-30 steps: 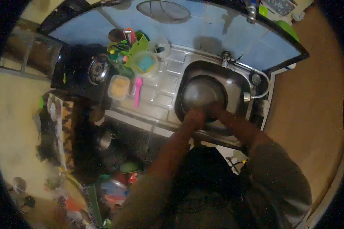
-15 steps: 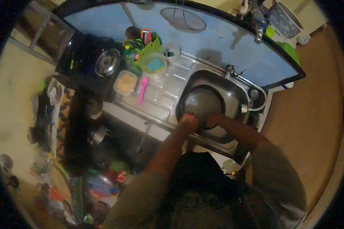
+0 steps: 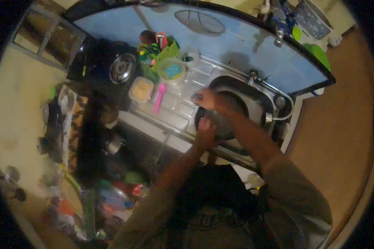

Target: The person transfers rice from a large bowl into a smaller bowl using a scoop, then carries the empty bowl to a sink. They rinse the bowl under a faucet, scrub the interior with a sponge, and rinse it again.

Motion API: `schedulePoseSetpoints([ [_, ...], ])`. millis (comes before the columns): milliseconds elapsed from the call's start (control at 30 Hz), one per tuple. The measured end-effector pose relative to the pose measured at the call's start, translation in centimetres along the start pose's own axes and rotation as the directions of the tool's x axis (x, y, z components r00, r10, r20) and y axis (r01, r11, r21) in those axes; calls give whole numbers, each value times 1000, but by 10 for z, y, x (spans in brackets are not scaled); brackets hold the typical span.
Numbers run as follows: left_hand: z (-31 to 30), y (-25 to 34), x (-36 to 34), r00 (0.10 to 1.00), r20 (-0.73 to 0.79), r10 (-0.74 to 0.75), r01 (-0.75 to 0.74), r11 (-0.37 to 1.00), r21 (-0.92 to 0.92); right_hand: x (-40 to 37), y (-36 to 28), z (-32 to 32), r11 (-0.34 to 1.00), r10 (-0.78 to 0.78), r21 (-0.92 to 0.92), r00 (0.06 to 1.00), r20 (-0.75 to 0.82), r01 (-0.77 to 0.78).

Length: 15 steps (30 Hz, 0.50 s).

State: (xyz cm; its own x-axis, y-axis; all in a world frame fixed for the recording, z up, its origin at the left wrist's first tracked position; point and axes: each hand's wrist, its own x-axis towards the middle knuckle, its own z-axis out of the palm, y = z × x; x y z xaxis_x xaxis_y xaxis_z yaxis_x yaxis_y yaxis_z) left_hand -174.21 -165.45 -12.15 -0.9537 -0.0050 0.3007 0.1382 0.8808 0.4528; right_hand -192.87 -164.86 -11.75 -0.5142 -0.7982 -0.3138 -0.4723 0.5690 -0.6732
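Steel round bowl [image 3: 219, 127], left hand [image 3: 206, 128] gripping rim

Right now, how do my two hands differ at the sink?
The left hand sits at the near rim of the metal pan; the right hand is farther off, at the left edge of the sink by the drainboard. The left forearm comes straight in; the right crosses over the pan. Both are bare.

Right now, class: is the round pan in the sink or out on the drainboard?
In the sink: the pan lies within its walls, left hand at its rim.
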Motion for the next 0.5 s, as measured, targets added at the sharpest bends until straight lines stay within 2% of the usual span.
schedulePoseSetpoints([
  [33,5,1,2,1000,13,7,-7,1000,0,-9,-7,-6,1000,6,12,1000,-5,-6],
  [67,10,3,6,944,-85,-319,267,888,-374,-22,-13,-9,1000,-19,-22,984,-178,15],
  [100,12,3,8,784,-43,-620,418,577,-701,-35,-21,-10,998,-43,-62,935,-351,23],
  [133,12,1,5,797,-26,-604,417,581,-698,-52,-9,-3,997,36,-39,880,-474,-62],
  [167,12,-2,3,757,14,-653,515,583,-629,-73,14,6,989,109,-13,802,-588,-144],
  [200,14,-7,3,710,43,-703,603,575,-553,-95,40,11,955,202,-37,733,-649,-296],
  [233,16,-17,4,720,54,-691,598,579,-555,-116,58,15,896,283,-48,651,-705,-441],
  [267,16,-33,6,696,219,-684,708,605,-363,-134,59,20,832,427,60,568,-704,-551],
  [300,20,-46,7,633,369,-681,763,630,-146,-148,61,21,746,559,168,467,-685,-645],
  [333,31,-60,4,641,377,-669,754,640,-145,-156,69,20,737,567,179,452,-689,-651],
  [367,46,-75,-1,812,234,-535,570,812,-122,-163,77,21,728,685,483,502,-528,-486],
  [400,54,-81,-2,932,96,-349,355,933,-64,-170,86,23,595,732,746,586,-349,-300],
  [433,-4,-28,33,794,199,-574,608,749,-265,-169,105,30,586,740,755,575,-350,-295],
  [467,-3,-28,37,800,209,-562,599,759,-255,-163,128,42,566,722,795,596,-352,-217],
  [500,-1,-32,37,846,200,-495,533,789,-306,-164,138,52,536,706,833,613,-354,-137],
])
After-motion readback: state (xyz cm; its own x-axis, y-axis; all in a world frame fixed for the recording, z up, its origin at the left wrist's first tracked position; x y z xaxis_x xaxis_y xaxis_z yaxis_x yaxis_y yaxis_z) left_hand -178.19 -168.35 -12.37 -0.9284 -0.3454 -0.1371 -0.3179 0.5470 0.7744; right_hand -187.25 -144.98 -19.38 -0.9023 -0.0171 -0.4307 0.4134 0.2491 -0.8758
